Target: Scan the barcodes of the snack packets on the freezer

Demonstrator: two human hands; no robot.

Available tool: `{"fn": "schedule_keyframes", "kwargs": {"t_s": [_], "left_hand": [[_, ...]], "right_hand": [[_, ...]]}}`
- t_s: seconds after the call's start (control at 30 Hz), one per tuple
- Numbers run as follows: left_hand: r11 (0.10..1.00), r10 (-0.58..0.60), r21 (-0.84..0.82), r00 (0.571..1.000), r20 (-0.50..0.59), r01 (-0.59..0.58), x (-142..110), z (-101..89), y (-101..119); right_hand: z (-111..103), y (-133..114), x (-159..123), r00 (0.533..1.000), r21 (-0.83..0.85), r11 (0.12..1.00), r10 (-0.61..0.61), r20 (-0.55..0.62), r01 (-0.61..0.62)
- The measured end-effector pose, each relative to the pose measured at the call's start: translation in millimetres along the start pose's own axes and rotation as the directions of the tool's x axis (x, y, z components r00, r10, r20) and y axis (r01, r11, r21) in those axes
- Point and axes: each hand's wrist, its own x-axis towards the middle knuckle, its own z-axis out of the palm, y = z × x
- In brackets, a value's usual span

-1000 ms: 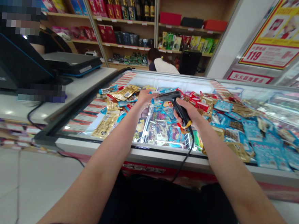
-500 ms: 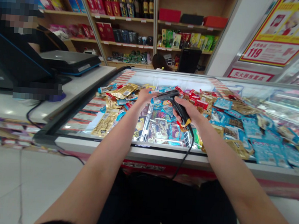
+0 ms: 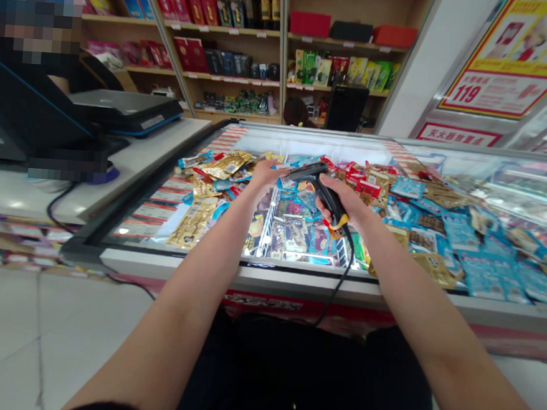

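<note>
My right hand (image 3: 342, 197) is wrapped round the grip of a black and yellow barcode scanner (image 3: 328, 193), whose cable hangs down over the freezer's front edge. The scanner's head points left, close to my left hand (image 3: 266, 172). That hand is over the heap, its thumb stretched toward the scanner head. It seems to pinch a blue-and-white snack packet (image 3: 282, 167), mostly hidden by the hand and the scanner. Gold packets (image 3: 229, 164) lie to its left. Blue packets (image 3: 461, 230) and red packets (image 3: 368, 188) are heaped on the right.
The packets lie on the glass-topped freezer (image 3: 306, 273), with wire baskets under the glass. At the left a counter (image 3: 134, 183) holds a scale (image 3: 130, 104) and a dark terminal (image 3: 22, 106). A person stands behind it. Stocked shelves (image 3: 229, 32) line the back.
Both hands and the scanner stay almost still. The person behind the counter has shifted slightly to the right and the view has moved a little.
</note>
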Motion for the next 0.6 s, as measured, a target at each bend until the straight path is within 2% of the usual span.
{"fn": "schedule_keyframes", "kwargs": {"t_s": [0.1, 0.23, 0.33, 0.43, 0.5, 0.6], "left_hand": [[1.0, -0.016, -0.006, 0.999, -0.041, 0.016, -4, -2.6, 6], [0.997, 0.068, 0.036, 0.984, -0.164, -0.063, -5, -16.2, 14], [0.989, 0.136, 0.086, 0.958, -0.254, -0.118, 0, -37.1, 15], [0.979, 0.182, 0.161, 0.904, -0.388, -0.128, 5, -64.5, 13], [0.97, 0.175, 0.232, 0.858, -0.483, -0.067, 3, -81.8, 12], [0.935, 0.117, 0.336, 0.796, -0.594, 0.114, -9, -97.9, 12]], "right_hand": [[0, -2, 0, 0.999, 0.019, 1.0, 0.006, -0.032, -0.006], [0, -4, 0, 0.995, 0.05, 0.999, 0.017, -0.096, -0.012], [0, -4, 1, 0.993, 0.055, 0.998, 0.019, -0.116, -0.013], [1, -5, 0, 0.99, 0.045, 0.999, 0.026, -0.142, -0.02], [1, -6, 0, 0.988, 0.04, 0.999, 0.025, -0.153, -0.019], [1, -5, -1, 0.988, 0.034, 0.999, 0.008, -0.155, -0.003]]}}
